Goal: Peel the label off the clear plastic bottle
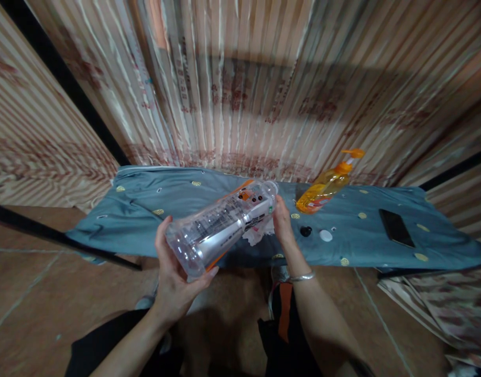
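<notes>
A clear plastic bottle (220,225) with a printed silver and orange label is tilted above the cloth, its base toward me at the left. My left hand (177,280) is closed round the base end. At the neck end, my right hand (283,222) grips the bottle, with its fingers mostly hidden behind it. Below the bottle, close to my right hand, lies a crumpled whitish tissue or wrapper (258,234). To the right of that hand are a small black cap-like piece (305,231) and a round white disc (326,235).
A blue-grey patterned cloth (362,251) covers the narrow table. On it stand a pump bottle of yellow-orange liquid (323,191) and, farther right, a dark phone (396,228). Striped curtains (244,104) hang behind. Black poles (67,78) rise at the sides.
</notes>
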The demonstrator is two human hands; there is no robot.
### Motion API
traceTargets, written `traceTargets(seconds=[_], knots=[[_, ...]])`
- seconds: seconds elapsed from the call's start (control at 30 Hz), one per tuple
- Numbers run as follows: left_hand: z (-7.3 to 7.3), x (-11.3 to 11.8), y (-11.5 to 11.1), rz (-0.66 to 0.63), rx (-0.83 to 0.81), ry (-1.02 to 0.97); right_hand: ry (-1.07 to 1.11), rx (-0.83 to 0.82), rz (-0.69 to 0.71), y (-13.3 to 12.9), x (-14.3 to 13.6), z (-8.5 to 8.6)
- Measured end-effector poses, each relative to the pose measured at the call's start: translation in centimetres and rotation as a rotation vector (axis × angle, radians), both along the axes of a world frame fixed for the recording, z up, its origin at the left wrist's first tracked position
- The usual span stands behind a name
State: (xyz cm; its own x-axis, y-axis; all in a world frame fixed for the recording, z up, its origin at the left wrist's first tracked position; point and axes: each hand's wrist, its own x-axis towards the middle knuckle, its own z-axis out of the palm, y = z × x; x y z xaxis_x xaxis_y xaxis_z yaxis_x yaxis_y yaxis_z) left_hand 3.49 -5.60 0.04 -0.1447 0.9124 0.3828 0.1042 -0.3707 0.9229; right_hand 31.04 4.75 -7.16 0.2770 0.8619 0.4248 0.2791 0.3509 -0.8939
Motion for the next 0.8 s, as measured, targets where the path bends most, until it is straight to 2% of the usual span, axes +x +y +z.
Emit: traceTargets(seconds=[0.2,0.33,0.6,0.8], knots=[[0.18,-0.16,0.17,0.035,0.009,0.003,0.098,-0.034,0.127,-0.59,0.1,0.51],[0.63,-0.18,0.31,0.009,0.008,-0.01,0.112,-0.058,0.142,-0.56,0.14,0.38],[0.54,0.02,0.17,-0.033,0.065,-0.042,0.047,-0.083,-0.04,-0.11,-0.6,-0.06],[0.77,-0.16,-0.23,-0.055,0.072,-0.024,-0.014,-0.072,-0.105,0.0,-0.74,-0.14]])
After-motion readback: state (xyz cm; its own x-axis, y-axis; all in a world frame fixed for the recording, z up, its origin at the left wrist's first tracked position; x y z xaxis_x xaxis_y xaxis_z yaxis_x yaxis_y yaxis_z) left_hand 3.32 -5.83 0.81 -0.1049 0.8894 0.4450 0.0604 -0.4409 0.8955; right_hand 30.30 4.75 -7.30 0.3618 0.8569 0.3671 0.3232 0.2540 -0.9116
